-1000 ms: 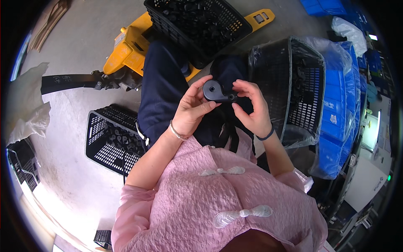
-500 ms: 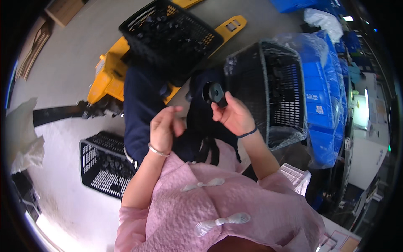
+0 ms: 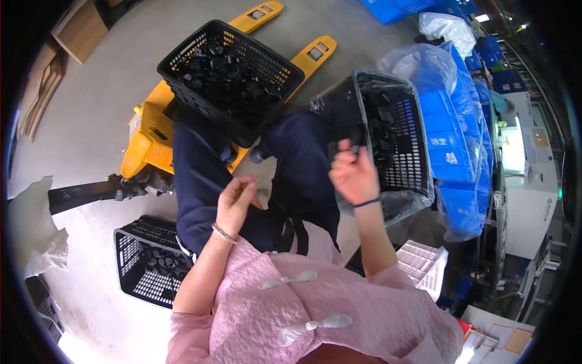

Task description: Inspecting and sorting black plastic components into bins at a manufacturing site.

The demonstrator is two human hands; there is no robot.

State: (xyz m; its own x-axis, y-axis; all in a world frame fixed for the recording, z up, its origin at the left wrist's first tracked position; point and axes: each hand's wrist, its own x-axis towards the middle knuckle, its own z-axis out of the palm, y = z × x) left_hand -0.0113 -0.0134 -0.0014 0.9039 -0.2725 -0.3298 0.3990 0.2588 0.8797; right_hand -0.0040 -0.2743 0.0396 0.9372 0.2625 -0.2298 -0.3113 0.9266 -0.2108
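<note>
My right hand (image 3: 355, 176) is raised at the near-left side of the plastic-lined black crate (image 3: 397, 76), fingers closed on a black plastic part (image 3: 356, 145). The part is blurred and mostly dark against the crate's wall. Over my lap, my left hand (image 3: 235, 200) has its thumb and fingertips pressed together; whatever they may hold is too small to make out. Several similar black parts (image 3: 381, 130) lie inside the lined crate. Ahead of my knees, another black crate (image 3: 276, 57) holds a heap of black parts (image 3: 233, 76).
A yellow pallet truck (image 3: 148, 136) carries the front crate. A third black crate (image 3: 118, 255) with black parts stands on the floor at left. Blue bins wrapped in clear film (image 3: 448, 133) stand at right, a white basket (image 3: 421, 261) near my right elbow. Cardboard (image 3: 79, 30) is far left.
My right hand has carried the black part rightward to the lined crate. My left hand has shifted slightly lower, its fingers now pinched together. The view has tilted, showing more of the front crate.
</note>
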